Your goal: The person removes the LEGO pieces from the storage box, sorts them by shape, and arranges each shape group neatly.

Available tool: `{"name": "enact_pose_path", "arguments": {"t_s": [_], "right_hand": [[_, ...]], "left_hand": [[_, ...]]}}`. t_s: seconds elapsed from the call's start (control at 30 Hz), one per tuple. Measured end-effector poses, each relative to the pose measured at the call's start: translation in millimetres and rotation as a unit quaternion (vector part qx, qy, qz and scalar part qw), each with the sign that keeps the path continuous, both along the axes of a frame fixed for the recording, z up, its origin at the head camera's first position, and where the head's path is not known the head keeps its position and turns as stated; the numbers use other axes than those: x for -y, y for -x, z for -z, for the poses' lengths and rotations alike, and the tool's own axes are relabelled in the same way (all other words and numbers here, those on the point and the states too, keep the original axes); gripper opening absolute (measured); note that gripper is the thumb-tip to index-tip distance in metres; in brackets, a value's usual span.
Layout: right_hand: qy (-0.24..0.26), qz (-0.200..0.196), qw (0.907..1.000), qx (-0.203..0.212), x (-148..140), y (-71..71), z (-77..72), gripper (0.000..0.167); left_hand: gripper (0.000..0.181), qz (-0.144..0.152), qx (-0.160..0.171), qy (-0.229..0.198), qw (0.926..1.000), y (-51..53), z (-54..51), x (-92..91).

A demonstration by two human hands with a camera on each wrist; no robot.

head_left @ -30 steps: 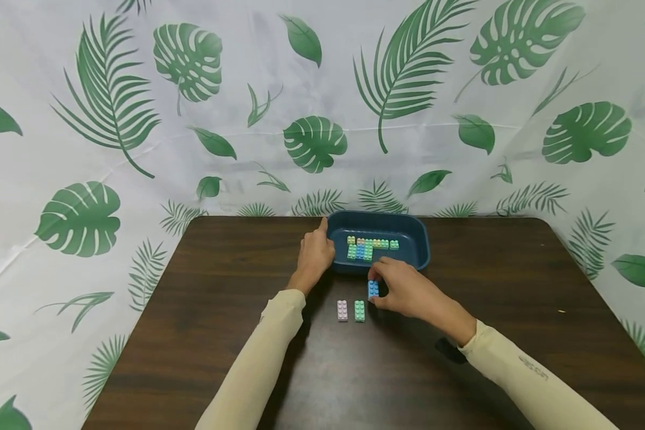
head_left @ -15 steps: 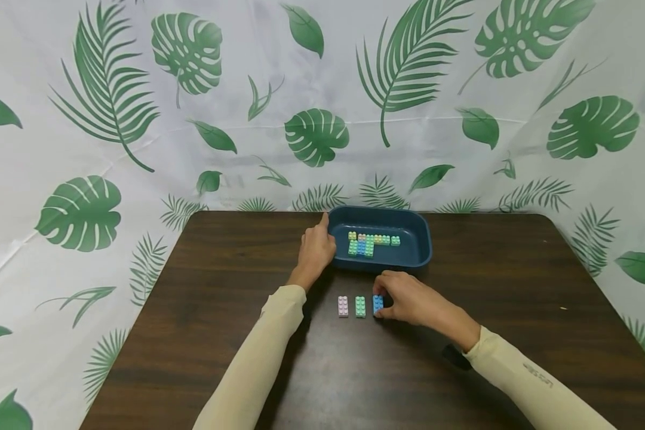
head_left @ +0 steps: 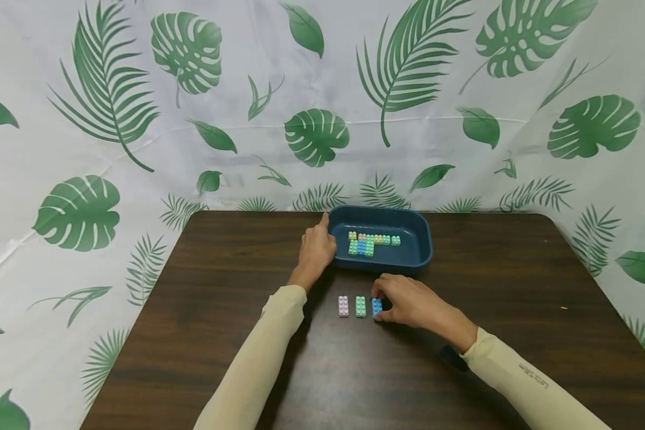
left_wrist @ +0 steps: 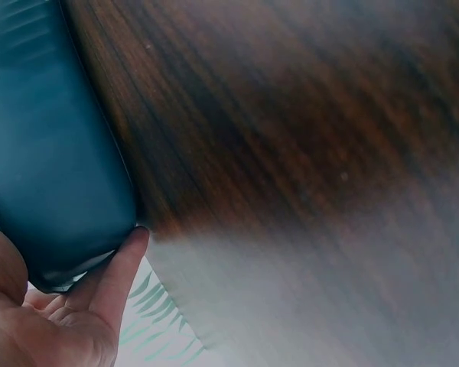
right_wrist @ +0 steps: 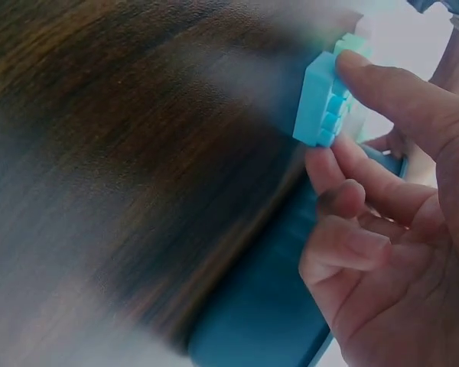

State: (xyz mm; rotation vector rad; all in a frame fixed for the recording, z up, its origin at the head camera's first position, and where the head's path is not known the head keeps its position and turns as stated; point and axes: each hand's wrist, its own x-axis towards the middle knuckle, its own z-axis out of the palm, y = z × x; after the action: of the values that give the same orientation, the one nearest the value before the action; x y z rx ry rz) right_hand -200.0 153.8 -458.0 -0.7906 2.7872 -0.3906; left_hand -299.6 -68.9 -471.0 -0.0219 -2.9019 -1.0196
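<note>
The right hand (head_left: 408, 301) pinches a blue toy brick (head_left: 377, 304) beside a green brick (head_left: 361, 306). The left hand (head_left: 317, 246) grips a navy tray (head_left: 405, 255).

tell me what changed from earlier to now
The right grip, still pinching the blue brick, moved it away from the tray, in line beside the green brick. The left grip still holds the tray; green brick and pink brick stayed put.

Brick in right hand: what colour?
Blue. The brick shows best in the right wrist view, where it looks light.
</note>
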Motion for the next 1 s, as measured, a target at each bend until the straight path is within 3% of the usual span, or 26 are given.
{"name": "enact_pose_path", "arguments": {"t_s": [0.13, 0.27, 0.53, 0.73, 1.0], "right_hand": [[-0.016, -0.001, 0.9998, -0.010, -0.2, -1.3, -2.0, 0.044], [-0.012, 0.002, 0.9996, -0.024, -1.7, -2.2, -13.0, 0.047], [0.065, 0.040, 0.9916, -0.104, -2.9, 8.0, -37.7, 0.038], [0.105, 0.076, 0.9816, -0.140, -1.8, 20.2, -34.2, 0.033], [0.110, 0.102, 0.9721, -0.180, -0.5, 49.8, -19.7, 0.029]], "left_hand": [[0.068, -0.005, 0.003, 0.002, 1.0000, 0.1, 0.1, 0.1], [0.068, -0.007, 0.006, -0.003, 0.9999, 0.8, 1.0, -0.4], [0.069, -0.003, 0.011, -0.009, 0.9999, 1.0, 1.2, -0.5], [0.067, -0.012, 0.008, -0.010, 0.9999, 0.0, 1.3, 0.2], [0.067, -0.019, -0.008, -0.012, 0.9997, 1.1, 1.7, -0.3]]}}
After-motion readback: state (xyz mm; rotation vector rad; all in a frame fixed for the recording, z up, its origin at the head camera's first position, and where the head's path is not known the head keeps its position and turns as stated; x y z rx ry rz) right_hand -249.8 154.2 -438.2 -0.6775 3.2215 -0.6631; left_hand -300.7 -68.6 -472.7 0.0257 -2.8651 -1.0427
